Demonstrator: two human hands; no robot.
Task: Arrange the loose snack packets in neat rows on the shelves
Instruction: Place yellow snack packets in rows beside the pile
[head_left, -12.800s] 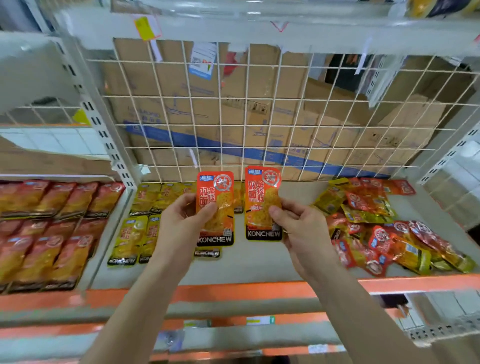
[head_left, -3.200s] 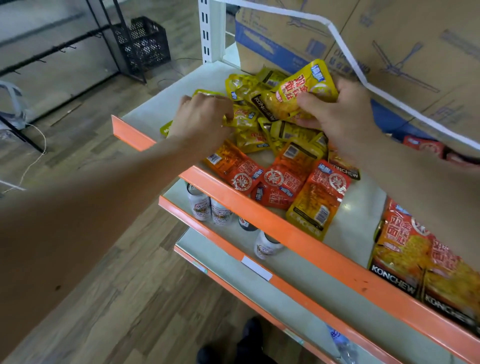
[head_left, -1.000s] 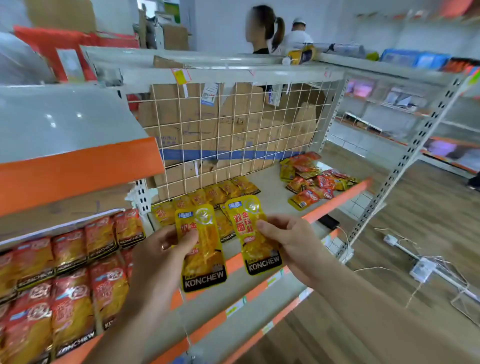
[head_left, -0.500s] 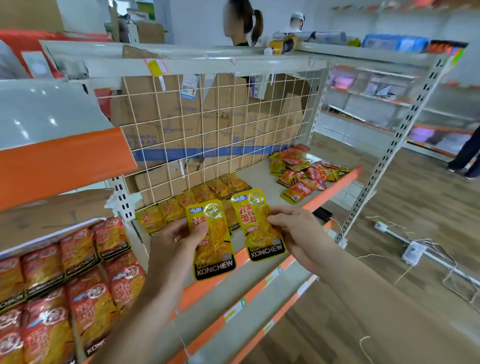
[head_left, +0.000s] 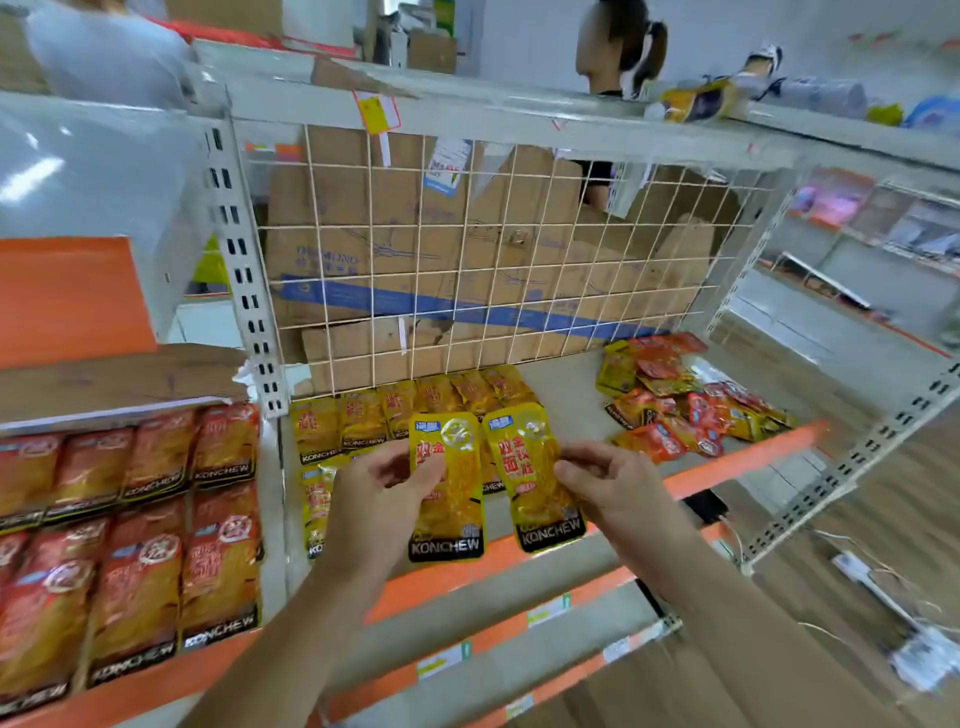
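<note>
- Grey shelf (head_left: 566, 410) w/ orange front edge, white wire grid (head_left: 467, 260) at the back, cardboard boxes (head_left: 363, 218) stacked behind it.
- Next bay on the left: red KONCHEW packets (head_left: 135, 545) lying flat in tidy rows.
- Yellow row (head_left: 405, 400) lined up along the grid, left part of the shelf. More yellow ones in front, partly hidden by the hands.
- Loose pile (head_left: 685, 400) of red + yellow packets heaped at the right end, well apart from the rows.
- Left hand (head_left: 374, 499): thumb + fingers pinch the left yellow packet (head_left: 447, 514) by its left edge, upright above the shelf front.
- Right hand (head_left: 618, 483): same deal, pinches the right yellow packet (head_left: 540, 499) by its right edge, tilted a bit, just beside the other.
</note>
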